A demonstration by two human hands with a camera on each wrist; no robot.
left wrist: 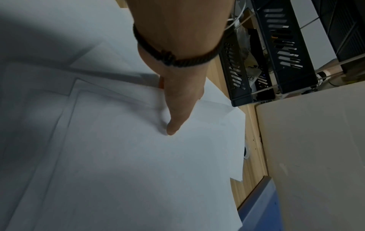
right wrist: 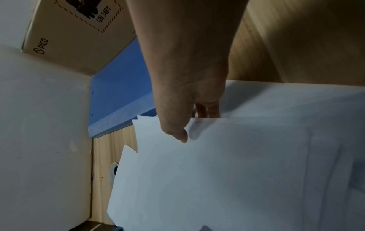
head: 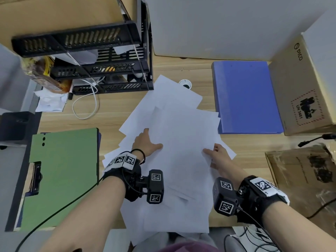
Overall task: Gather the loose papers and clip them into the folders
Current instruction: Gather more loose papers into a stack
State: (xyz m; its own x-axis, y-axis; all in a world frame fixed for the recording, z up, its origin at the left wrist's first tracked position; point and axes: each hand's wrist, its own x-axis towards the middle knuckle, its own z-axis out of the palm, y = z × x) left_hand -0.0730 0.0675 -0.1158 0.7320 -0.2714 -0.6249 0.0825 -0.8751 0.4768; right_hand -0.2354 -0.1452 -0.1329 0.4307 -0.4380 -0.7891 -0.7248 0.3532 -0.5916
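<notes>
Several loose white papers lie fanned out on the middle of the wooden desk. My left hand grips their left edge; its thumb presses on top and the fingers are hidden under the sheets. At the right edge my right hand pinches a few sheets, thumb above and fingers below. A closed blue folder lies at the right, beyond the papers. A green folder lies at the left with its metal clip showing through a cut-out.
A black tiered file rack stands at the back left, a white cable looped in front of it. A PICO cardboard box stands right of the blue folder. A flat brown carton lies near right. A cable grommet sits behind the papers.
</notes>
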